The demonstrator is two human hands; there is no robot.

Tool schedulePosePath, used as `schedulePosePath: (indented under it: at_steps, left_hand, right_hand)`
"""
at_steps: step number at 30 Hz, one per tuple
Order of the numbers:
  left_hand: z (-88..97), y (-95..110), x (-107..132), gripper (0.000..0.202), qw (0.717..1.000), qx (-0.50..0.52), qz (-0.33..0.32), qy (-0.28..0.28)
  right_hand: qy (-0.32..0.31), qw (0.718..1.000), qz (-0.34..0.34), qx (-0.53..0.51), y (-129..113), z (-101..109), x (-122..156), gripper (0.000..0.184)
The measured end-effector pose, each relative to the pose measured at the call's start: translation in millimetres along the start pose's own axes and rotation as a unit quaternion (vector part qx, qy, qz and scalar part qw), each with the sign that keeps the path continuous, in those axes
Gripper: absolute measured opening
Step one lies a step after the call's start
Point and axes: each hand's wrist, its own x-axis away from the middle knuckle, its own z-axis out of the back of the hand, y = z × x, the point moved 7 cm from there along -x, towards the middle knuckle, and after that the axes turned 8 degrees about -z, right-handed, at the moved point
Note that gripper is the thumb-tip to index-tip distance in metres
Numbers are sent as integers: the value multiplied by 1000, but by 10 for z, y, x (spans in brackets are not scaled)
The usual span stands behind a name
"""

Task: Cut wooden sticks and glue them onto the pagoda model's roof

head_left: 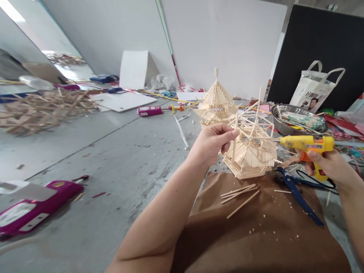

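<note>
My left hand [214,143] is closed, thumb and fingers pinching an upright thin wooden stick [234,149] at the left side of a stick-built pavilion model [250,161]. The model has a sloped, slatted roof tier with an open frame of sticks above it. On the right, my right hand [327,165] is wrapped around a yellow hot glue gun [304,143], its nozzle pointing left at the frame's right side. Whether the nozzle touches the frame I cannot tell. Several loose sticks [239,194] lie on the brown cloth [256,235] below the model.
Blue-handled pliers [301,199] lie at the cloth's right. Behind stands another stick pavilion [216,96] with a pointed roof. A metal bowl [274,115] holds packaged sticks, near a tote bag [313,91]. Purple tools [54,197] and a stick pile [42,110] lie left.
</note>
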Motion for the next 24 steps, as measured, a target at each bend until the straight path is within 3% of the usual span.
schedulePosePath:
  at_steps: [6,9,13,17,19,24]
  left_hand:
    - [-162,178,-139,19,996,-86,-19,-1]
    - [-278,200,-248,22,991,-133,-10,-12]
    - [-358,193,-375,25,981,-192,-5,-16]
    - [-357,198,-460,29,979,-203,-17,-9]
    - [-340,191,-487,29,978,-206,-15,-1]
    - [-339,152,-521,28,979,-201,-9,2]
  right_hand:
    - [145,970,-94,-173,645,565,-182,22]
    - [198,951,-154,-180,969,735,-287,22]
    - [172,960,-196,-101,1244,721,-348,27]
    - [223,964,-137,-35,1360,749,-339,32]
    - [255,957,-137,32,1404,817,-360,36]
    - [228,914,-197,272,1521,1043,-483,45]
